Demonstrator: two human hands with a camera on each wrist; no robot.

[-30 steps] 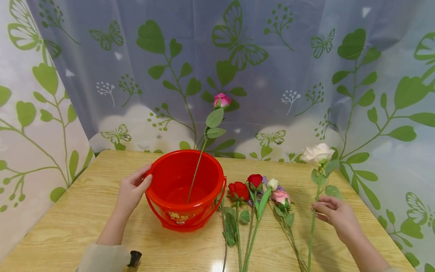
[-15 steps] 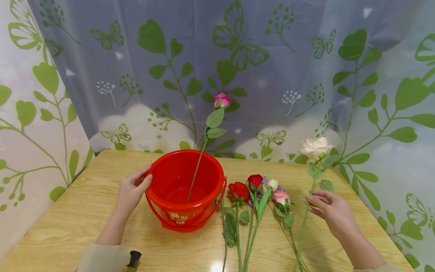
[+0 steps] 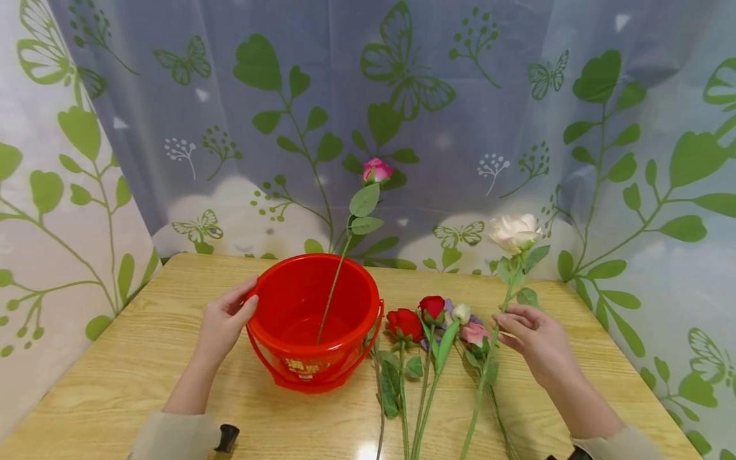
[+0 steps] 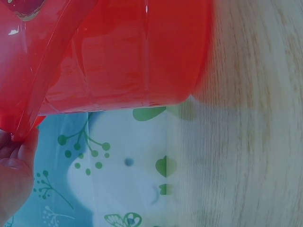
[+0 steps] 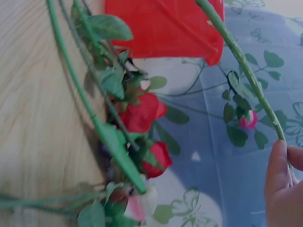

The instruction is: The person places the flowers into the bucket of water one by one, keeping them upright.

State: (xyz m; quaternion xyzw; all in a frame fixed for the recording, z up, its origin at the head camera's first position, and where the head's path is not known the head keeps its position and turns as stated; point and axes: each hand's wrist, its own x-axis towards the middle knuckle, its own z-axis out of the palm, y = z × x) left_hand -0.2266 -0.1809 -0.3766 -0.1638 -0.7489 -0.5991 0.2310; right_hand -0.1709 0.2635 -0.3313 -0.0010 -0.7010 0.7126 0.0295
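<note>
My left hand (image 3: 227, 322) grips the left rim of a red plastic bucket (image 3: 313, 367), thumb outside on the near side; the left wrist view shows the hand (image 4: 16, 170) at that rim. A pink rose (image 3: 376, 170) on a long stem leans inside the bucket. With my right hand (image 3: 537, 338) I pinch the stem of a white rose (image 3: 514, 233), held upright and slightly tilted above the other flowers. In the right wrist view the fingers hold its green stem (image 5: 251, 78); the bloom is out of that view.
On the wooden table (image 3: 132, 358), right of the bucket, lie red roses (image 3: 404, 323), a white tulip-like bud (image 3: 461, 312), a light pink rose (image 3: 475, 333) and purple blooms, stems toward me. A patterned curtain (image 3: 448, 166) stands behind the table.
My right hand has moved left and a little up with the white rose, which now hangs partly over the pink rose's stem. The left hand and bucket have stayed put.
</note>
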